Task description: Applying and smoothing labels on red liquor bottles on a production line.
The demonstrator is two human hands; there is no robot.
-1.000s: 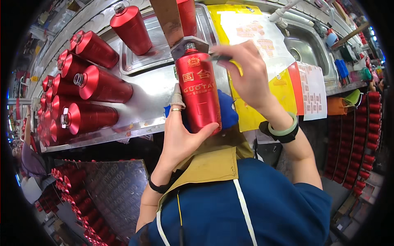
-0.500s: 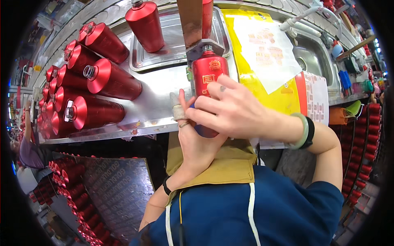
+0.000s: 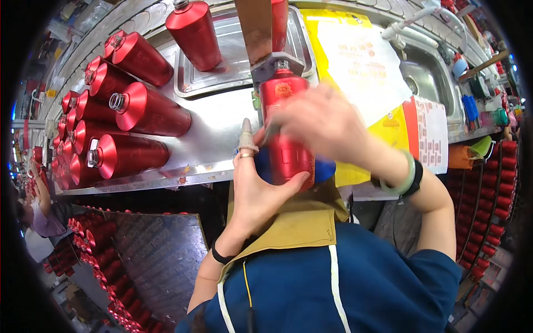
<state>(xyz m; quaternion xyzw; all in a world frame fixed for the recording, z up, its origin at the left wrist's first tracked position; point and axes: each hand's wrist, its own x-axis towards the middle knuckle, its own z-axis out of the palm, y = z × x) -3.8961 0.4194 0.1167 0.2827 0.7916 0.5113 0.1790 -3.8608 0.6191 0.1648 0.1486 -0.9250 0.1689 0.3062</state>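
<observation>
A shiny red bottle (image 3: 290, 158) with gold markings lies in front of me, its clear threaded neck in the notch of a metal holder (image 3: 294, 61). Around its lower end, my left hand (image 3: 251, 191) is closed, thumb across the near end. A whitish cover (image 3: 247, 137) sits on one of its fingers, above a ring. Over the bottle's middle passes my right hand (image 3: 327, 125), smeared by motion; whether its fingers hold anything cannot be made out. Beneath the bottle shows a blue piece (image 3: 325, 168), partly hidden.
Several red bottles (image 3: 150, 108) lie or stand on the metal bench at left. Another stands on a steel tray (image 3: 191, 83). A brown upright post (image 3: 254, 30) rises behind the holder. To the right are yellow and white sheets (image 3: 366, 72) and a sink (image 3: 427, 83).
My right hand has swung up along the bottle and blurred. My left hand has opened wider around the bottle's lower end, its covered finger now pointing up. More of the bottle's lower part shows.
</observation>
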